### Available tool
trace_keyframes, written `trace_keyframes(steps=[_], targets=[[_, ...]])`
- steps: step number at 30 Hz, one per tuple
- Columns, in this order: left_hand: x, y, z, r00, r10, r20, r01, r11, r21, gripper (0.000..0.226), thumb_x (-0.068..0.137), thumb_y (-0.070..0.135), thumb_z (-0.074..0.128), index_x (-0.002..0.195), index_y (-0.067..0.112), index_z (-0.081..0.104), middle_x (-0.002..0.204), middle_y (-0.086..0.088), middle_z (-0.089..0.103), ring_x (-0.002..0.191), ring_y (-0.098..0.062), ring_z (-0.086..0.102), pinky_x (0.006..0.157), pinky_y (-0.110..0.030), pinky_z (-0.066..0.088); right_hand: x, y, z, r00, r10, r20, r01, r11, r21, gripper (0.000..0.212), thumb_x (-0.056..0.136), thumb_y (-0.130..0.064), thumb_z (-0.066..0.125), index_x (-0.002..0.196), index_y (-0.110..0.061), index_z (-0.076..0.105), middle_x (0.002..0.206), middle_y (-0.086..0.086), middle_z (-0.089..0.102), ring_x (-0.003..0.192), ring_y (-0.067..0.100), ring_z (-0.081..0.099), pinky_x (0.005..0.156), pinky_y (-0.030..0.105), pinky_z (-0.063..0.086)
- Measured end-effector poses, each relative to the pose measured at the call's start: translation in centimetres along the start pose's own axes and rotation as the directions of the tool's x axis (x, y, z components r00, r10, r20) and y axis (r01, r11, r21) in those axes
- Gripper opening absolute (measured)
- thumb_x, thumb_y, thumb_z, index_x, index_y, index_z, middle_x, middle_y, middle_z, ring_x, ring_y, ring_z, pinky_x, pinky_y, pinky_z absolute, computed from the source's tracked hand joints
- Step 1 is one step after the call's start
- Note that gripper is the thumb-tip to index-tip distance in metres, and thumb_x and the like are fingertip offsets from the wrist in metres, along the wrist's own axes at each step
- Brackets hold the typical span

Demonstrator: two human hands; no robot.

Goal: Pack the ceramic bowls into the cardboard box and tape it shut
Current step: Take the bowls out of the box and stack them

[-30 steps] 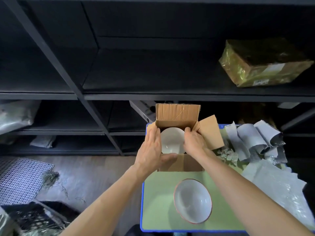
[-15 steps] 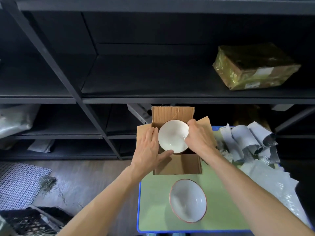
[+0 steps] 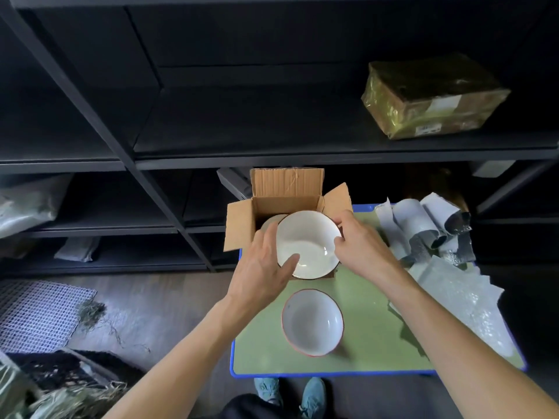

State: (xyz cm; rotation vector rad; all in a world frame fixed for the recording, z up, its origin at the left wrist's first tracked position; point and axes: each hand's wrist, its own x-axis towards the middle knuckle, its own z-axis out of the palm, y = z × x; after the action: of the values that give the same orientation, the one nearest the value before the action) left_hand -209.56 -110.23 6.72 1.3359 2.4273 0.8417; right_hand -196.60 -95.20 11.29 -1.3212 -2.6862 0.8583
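Observation:
I hold a white ceramic bowl with a dark rim (image 3: 305,240) over the front of the open cardboard box (image 3: 287,184), tipped toward me. My left hand (image 3: 260,267) grips its left edge with the thumb inside the bowl. My right hand (image 3: 360,243) pinches the right rim. A pale round edge (image 3: 272,220) shows inside the box behind the bowl; I cannot tell what it is. A second white bowl with a red rim (image 3: 313,322) stands upright on the green table (image 3: 372,331), just in front of the box.
Rolled grey wrapping sheets (image 3: 423,219) and flat bubble wrap (image 3: 453,300) lie along the table's right side. Dark metal shelving (image 3: 272,152) rises behind the box, with a gold-wrapped parcel (image 3: 429,95) on it. A white mesh mat (image 3: 36,316) lies on the floor at left.
The white bowl, which sat low inside the box, has come up and toward me in both hands and now covers the box's front wall.

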Motion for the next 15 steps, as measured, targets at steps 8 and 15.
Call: trace_keyframes(steps=[8, 15], targets=[[-5.4, 1.6, 0.9, 0.999, -0.040, 0.013, 0.041, 0.995, -0.093, 0.053, 0.095, 0.026, 0.054, 0.143, 0.031, 0.035, 0.135, 0.012, 0.046, 0.090, -0.011, 0.051, 0.074, -0.032, 0.047, -4.1, 2.8, 1.2, 0.997, -0.037, 0.067, 0.034, 0.999, 0.043, 0.032, 0.092, -0.008, 0.045, 0.122, -0.021, 0.048, 0.116, 0.006, 0.064, 0.101, 0.030, 0.056, 0.079, 0.039, 0.047], [-8.4, 1.4, 4.1, 0.975, -0.179, 0.136, 0.185, 0.982, -0.038, 0.056, 0.094, 0.010, 0.050, 0.147, 0.015, 0.033, 0.129, -0.006, 0.049, 0.100, -0.026, 0.056, 0.078, -0.031, 0.045, -6.1, 5.1, 4.5, 0.986, -0.027, 0.166, 0.019, 0.999, 0.047, 0.029, 0.093, -0.007, 0.045, 0.120, -0.018, 0.046, 0.115, 0.005, 0.062, 0.094, 0.025, 0.054, 0.076, 0.036, 0.048]])
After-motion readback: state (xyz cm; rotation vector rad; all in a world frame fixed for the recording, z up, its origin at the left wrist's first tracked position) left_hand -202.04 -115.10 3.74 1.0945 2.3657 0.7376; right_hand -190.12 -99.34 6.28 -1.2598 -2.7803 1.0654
